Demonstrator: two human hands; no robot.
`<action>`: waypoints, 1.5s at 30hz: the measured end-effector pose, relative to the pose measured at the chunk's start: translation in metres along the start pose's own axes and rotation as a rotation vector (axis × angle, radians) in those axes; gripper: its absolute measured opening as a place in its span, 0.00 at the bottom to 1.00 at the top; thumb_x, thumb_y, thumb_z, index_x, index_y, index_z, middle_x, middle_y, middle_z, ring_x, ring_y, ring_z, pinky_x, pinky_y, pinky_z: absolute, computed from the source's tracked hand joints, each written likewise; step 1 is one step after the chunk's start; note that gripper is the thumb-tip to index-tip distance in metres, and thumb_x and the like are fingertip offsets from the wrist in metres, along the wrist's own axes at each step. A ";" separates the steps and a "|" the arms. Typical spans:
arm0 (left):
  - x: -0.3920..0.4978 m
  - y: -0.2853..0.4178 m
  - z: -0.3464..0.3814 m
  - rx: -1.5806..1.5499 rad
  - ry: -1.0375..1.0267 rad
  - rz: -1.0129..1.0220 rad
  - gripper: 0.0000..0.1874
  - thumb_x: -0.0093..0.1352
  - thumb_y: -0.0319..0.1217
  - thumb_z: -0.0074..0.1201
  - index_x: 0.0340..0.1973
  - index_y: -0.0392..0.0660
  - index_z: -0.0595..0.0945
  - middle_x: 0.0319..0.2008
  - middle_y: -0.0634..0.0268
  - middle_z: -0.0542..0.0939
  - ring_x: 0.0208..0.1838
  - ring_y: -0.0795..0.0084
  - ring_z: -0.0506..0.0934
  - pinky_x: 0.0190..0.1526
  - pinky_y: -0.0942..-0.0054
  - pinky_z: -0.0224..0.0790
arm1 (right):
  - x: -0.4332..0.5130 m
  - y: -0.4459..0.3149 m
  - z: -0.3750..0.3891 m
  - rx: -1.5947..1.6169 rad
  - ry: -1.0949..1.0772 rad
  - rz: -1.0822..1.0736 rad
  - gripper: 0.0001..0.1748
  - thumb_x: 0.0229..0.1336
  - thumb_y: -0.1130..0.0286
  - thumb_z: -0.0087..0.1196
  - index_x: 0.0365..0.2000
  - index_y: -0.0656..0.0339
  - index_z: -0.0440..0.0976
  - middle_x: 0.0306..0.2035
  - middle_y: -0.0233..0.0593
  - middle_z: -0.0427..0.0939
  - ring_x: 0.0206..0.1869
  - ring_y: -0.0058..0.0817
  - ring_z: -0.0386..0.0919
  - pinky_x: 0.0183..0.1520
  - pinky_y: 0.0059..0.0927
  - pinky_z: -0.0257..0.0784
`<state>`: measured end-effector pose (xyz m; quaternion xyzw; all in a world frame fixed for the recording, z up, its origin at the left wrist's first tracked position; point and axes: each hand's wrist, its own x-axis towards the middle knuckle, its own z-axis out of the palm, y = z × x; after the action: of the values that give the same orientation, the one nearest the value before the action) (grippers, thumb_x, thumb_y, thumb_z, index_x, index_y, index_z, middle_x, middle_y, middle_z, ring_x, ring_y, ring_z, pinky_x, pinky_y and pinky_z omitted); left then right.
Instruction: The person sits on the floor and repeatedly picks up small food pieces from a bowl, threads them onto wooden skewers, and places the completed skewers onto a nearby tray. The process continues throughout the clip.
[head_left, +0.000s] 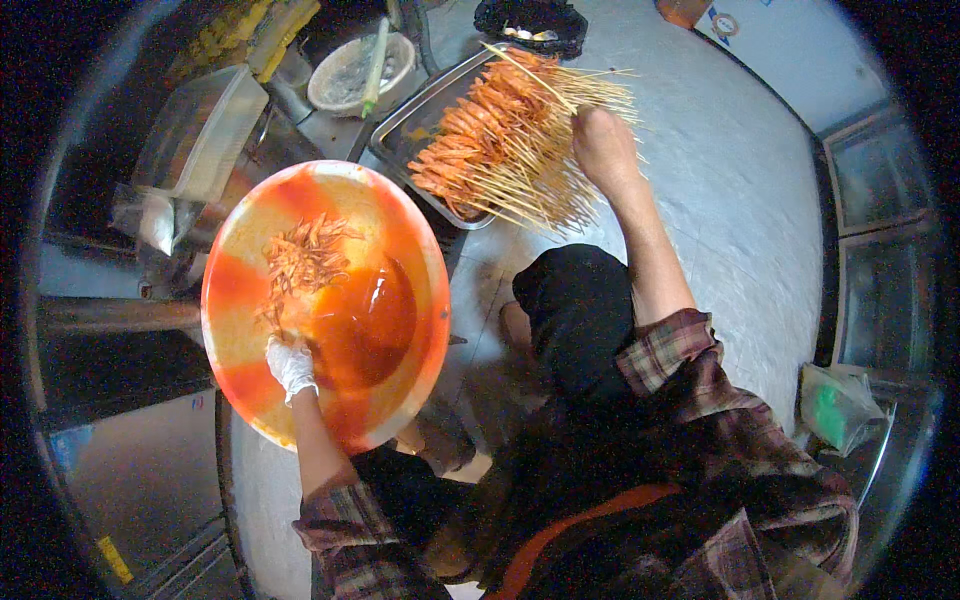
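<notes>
My left hand (291, 366), in a thin white disposable glove, reaches into a large orange-and-white basin (244, 390). Its fingertips are at the lower end of a heap of sauce-coated food strips (311, 255); whether they grip any is hidden. Red-orange oily sauce (375, 322) pools beside the heap. My right hand (604, 146) is bare and closed around a bamboo skewer (529, 79), which slants up and left across a row of loaded skewers (480, 127). Those skewers lie in a rectangular metal tray (397, 139), their bare stick ends (555, 195) sticking out over its right side.
A round bowl (322, 86) with a long green-white stalk (376, 67) across it stands left of the tray. Beyond is a black bag-lined container (566, 34). A clear plastic bin (217, 131) is at left, glass-fronted cabinets (874, 180) at right, a plastic bag (840, 409) below them.
</notes>
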<state>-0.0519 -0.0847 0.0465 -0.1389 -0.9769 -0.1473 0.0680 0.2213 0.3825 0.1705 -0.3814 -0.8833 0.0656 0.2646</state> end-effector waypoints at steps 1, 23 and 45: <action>0.000 0.003 -0.001 -0.008 -0.010 -0.019 0.13 0.60 0.34 0.56 0.34 0.36 0.80 0.29 0.44 0.80 0.36 0.46 0.78 0.39 0.57 0.69 | 0.002 0.001 0.001 -0.009 -0.002 -0.014 0.11 0.55 0.71 0.50 0.25 0.70 0.74 0.27 0.61 0.76 0.33 0.58 0.76 0.38 0.53 0.70; 0.004 0.099 -0.091 -1.780 -0.411 -0.430 0.17 0.69 0.23 0.50 0.54 0.40 0.74 0.48 0.63 0.77 0.47 0.71 0.77 0.50 0.76 0.71 | -0.062 -0.171 -0.064 0.780 -0.697 -0.311 0.10 0.64 0.68 0.45 0.34 0.66 0.71 0.27 0.49 0.73 0.32 0.39 0.74 0.36 0.38 0.68; -0.013 0.130 -0.184 -2.020 -0.298 -0.157 0.22 0.72 0.24 0.42 0.62 0.35 0.65 0.61 0.53 0.70 0.61 0.63 0.72 0.60 0.68 0.68 | -0.095 -0.215 -0.053 1.120 -0.871 -0.133 0.05 0.63 0.71 0.50 0.32 0.62 0.69 0.20 0.25 0.65 0.22 0.13 0.63 0.24 0.21 0.59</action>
<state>0.0151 -0.0252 0.2533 -0.0837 -0.4016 -0.8868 -0.2128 0.1654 0.1601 0.2442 -0.0725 -0.7638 0.6396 0.0474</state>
